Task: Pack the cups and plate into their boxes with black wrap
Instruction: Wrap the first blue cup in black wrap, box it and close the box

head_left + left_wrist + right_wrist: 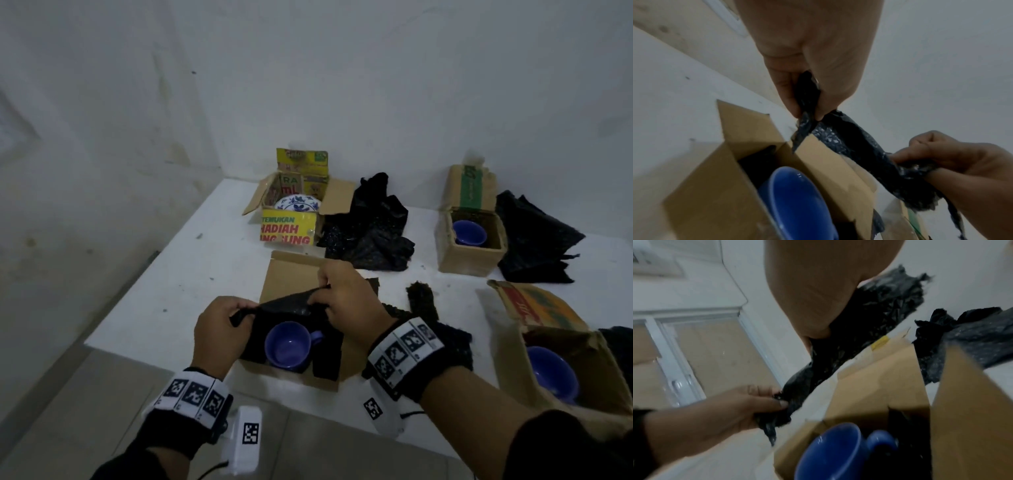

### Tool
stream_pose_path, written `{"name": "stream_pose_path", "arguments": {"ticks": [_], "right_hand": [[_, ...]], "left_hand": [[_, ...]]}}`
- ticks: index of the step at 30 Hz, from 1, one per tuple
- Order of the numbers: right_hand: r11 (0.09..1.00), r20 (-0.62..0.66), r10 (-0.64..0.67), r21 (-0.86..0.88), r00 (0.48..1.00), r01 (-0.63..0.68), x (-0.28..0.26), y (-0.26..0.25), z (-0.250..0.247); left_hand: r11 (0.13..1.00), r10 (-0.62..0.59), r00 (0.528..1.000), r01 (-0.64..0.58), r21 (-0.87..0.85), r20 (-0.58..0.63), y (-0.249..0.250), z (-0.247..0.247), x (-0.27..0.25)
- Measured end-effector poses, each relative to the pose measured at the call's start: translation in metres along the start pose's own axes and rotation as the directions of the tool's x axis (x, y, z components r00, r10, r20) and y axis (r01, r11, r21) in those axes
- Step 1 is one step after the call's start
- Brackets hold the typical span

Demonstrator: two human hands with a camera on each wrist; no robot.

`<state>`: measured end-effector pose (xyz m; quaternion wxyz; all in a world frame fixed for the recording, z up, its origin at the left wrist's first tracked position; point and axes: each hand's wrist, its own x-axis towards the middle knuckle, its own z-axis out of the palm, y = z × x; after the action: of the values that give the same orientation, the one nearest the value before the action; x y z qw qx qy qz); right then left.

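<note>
Over box (291, 274) at near edge of counter (178, 274), L grip (222, 329) & R grip (349, 298) each pinch one end of black wrap (291, 303), stretched above blue mug (287, 344) sitting inside box.

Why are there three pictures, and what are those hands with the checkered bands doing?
No machine: these are a person's two bare hands. The big picture comes from a camera on the head; the other two from cameras by the checkered wristbands, looking along the fingers. The left hand and right hand each pinch one end of a black plastic sheet above an open cardboard box with a blue cup inside. On the white table, a yellow box holds a patterned plate; the far box holds a second cup, the near box a third cup. Crumpled black plastic lies nearby.
</note>
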<state>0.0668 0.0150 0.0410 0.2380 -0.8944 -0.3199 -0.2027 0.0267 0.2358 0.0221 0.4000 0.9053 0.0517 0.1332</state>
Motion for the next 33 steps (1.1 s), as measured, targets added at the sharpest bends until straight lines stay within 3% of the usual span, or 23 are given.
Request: {"name": "stream_pose_path", "arguments": {"ticks": [3,6,10,14,17,20,25,28,31,33], "right_hand": [[0.970,-0.027,-0.038,-0.243,0.999,0.031,0.000,-0.007,0.031],[0.934,0.041,0.051,-0.356,0.998,-0.033,-0.002,-0.011,0.053],[0.881,0.181,0.170,-0.468,0.969,-0.067,-0.015,-0.021,0.079],[0.892,0.267,0.302,-0.417,0.915,-0.173,-0.032,-0.042,0.094],[0.895,0.308,0.392,-0.347,0.867,-0.281,-0.040,-0.054,0.097],[0.888,0.313,0.425,-0.324,0.849,-0.325,-0.043,-0.058,0.100],[0.828,0.321,0.516,-0.426,0.794,-0.366,-0.015,-0.064,0.096],[0.773,0.263,0.584,-0.468,0.768,-0.428,-0.004,-0.068,0.099],[0.760,0.316,0.616,-0.477,0.722,-0.440,0.002,-0.069,0.101],[0.766,0.299,0.612,-0.453,0.732,-0.455,0.007,-0.069,0.102]], "left_hand": [[0.998,-0.041,0.999,0.041,0.054,-0.001,-0.020,0.001,-0.002],[0.989,-0.056,0.998,0.053,0.138,0.024,-0.034,0.005,-0.004],[0.988,0.013,0.995,-0.027,0.150,0.096,-0.052,0.008,0.001],[0.985,0.129,0.977,-0.145,0.088,0.167,-0.070,0.011,0.002],[0.986,0.166,0.957,-0.158,-0.052,0.238,-0.080,0.011,0.000],[0.976,0.135,0.936,-0.070,-0.204,0.325,-0.087,0.011,-0.002],[0.881,-0.058,0.871,0.274,-0.385,0.488,-0.078,0.014,0.003],[0.860,-0.036,0.868,0.280,-0.428,0.495,-0.075,0.013,0.006],[0.818,-0.078,0.855,0.349,-0.457,0.512,-0.073,0.010,0.007],[0.778,-0.103,0.833,0.408,-0.478,0.543,-0.069,0.010,0.008]]}}
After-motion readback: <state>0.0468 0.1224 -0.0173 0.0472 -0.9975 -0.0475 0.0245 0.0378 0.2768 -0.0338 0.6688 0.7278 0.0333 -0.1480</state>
